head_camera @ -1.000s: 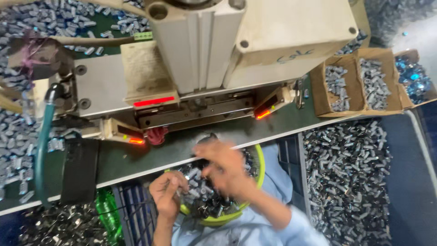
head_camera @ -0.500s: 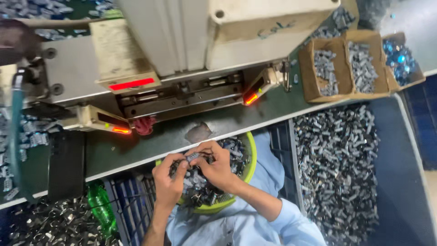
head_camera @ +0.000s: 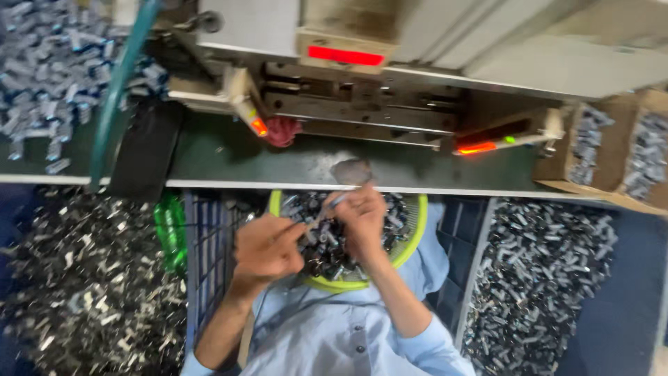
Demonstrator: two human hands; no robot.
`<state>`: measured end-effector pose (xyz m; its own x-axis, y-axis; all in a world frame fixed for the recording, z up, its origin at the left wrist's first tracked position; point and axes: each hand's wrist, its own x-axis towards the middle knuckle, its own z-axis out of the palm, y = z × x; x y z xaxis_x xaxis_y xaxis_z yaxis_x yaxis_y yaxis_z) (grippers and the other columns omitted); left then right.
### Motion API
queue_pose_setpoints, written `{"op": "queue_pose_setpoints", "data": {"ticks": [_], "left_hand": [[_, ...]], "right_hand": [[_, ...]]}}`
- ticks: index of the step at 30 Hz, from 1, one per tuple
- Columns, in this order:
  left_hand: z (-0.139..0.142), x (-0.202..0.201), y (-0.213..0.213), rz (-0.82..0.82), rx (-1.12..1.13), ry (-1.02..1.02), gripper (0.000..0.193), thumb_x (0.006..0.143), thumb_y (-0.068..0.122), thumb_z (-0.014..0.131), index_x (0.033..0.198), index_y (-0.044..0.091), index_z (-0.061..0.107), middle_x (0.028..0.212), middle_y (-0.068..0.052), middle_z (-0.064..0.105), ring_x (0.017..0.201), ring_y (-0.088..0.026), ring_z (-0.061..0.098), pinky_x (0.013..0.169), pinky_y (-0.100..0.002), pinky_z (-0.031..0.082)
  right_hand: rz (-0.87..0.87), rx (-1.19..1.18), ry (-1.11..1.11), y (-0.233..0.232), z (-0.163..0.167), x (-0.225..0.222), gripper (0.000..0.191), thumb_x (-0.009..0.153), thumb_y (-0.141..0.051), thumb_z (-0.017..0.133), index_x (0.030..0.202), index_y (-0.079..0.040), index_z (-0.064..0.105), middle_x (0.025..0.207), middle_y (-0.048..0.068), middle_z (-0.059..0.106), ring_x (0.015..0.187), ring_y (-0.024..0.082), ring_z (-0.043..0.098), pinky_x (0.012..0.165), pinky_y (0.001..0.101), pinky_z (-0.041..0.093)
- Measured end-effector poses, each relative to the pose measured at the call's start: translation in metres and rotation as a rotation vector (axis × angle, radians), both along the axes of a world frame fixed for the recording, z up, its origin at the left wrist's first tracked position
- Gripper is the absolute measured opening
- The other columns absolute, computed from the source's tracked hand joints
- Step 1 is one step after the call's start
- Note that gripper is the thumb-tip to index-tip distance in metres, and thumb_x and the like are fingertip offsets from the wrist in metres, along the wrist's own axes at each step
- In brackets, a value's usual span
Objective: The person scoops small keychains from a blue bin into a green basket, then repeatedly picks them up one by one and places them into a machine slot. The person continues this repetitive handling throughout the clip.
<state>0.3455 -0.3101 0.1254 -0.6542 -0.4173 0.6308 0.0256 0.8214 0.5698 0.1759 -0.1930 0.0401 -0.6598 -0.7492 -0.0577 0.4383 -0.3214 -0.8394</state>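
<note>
A yellow-green round basket (head_camera: 415,240) rests on my lap, filled with small dark metal parts (head_camera: 327,244). My left hand (head_camera: 266,247) hovers over the basket's left side, fingers pinched on a thin metal piece (head_camera: 314,221). My right hand (head_camera: 362,221) is above the basket's middle and grips a small metal part (head_camera: 339,200) at its fingertips, close to the left hand's piece. Both hands sit just below the green table edge (head_camera: 278,167) of the press machine (head_camera: 376,104).
A red light bar (head_camera: 346,56) and two orange lamps (head_camera: 476,148) glow on the machine. A cardboard box (head_camera: 612,150) of grey parts stands at right. Heaps of metal parts lie at left (head_camera: 76,278) and right (head_camera: 536,264). A green bottle (head_camera: 169,233) and a teal hose (head_camera: 115,97) are at left.
The view has swung and moved closer to the machine. My hands stay together over the basket, working small parts; the right hand has risen slightly toward the table edge.
</note>
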Motion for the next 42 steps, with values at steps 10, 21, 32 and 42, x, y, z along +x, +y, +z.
{"op": "queue_pose_setpoints", "data": {"ticks": [10, 21, 32, 42], "left_hand": [[-0.053, 0.039, 0.0, -0.52, 1.599, 0.718, 0.064, 0.087, 0.059, 0.061, 0.112, 0.001, 0.068, 0.088, -0.017, 0.065, 0.075, -0.028, 0.061, 0.068, -0.039, 0.05], [-0.051, 0.008, 0.016, -0.338, 1.464, 0.227, 0.043, 0.096, 0.032, 0.064, 0.118, -0.005, 0.063, 0.094, -0.013, 0.069, 0.084, -0.019, 0.064, 0.076, -0.029, 0.049], [-0.035, -0.01, 0.024, 0.145, 0.733, -0.286, 0.012, 0.098, 0.013, 0.071, 0.105, 0.004, 0.071, 0.085, -0.007, 0.071, 0.071, -0.014, 0.066, 0.064, -0.027, 0.051], [-0.061, -0.089, 0.036, 0.074, 0.025, -0.487, 0.015, 0.092, 0.019, 0.069, 0.088, 0.009, 0.06, 0.073, -0.011, 0.065, 0.069, -0.032, 0.066, 0.06, -0.045, 0.05]], "right_hand": [[-0.324, 0.081, 1.275, -0.071, 0.122, -0.11, 0.032, 0.082, 0.022, 0.055, 0.106, 0.002, 0.058, 0.113, 0.013, 0.071, 0.101, 0.022, 0.064, 0.079, 0.0333, 0.06], [-0.24, 0.284, 1.421, -0.048, 0.156, -0.102, 0.025, 0.089, 0.008, 0.068, 0.111, -0.005, 0.071, 0.107, 0.013, 0.075, 0.105, 0.021, 0.068, 0.1, 0.04, 0.051], [-0.232, 0.627, 1.199, 0.05, 0.088, -0.001, 0.03, 0.071, 0.004, 0.082, 0.097, -0.004, 0.07, 0.104, 0.008, 0.073, 0.095, 0.029, 0.07, 0.086, 0.0375, 0.056], [-0.089, 0.797, 1.13, 0.032, 0.069, -0.008, 0.053, 0.071, 0.001, 0.083, 0.119, -0.006, 0.061, 0.098, 0.012, 0.062, 0.084, 0.031, 0.062, 0.074, 0.0386, 0.05]]}}
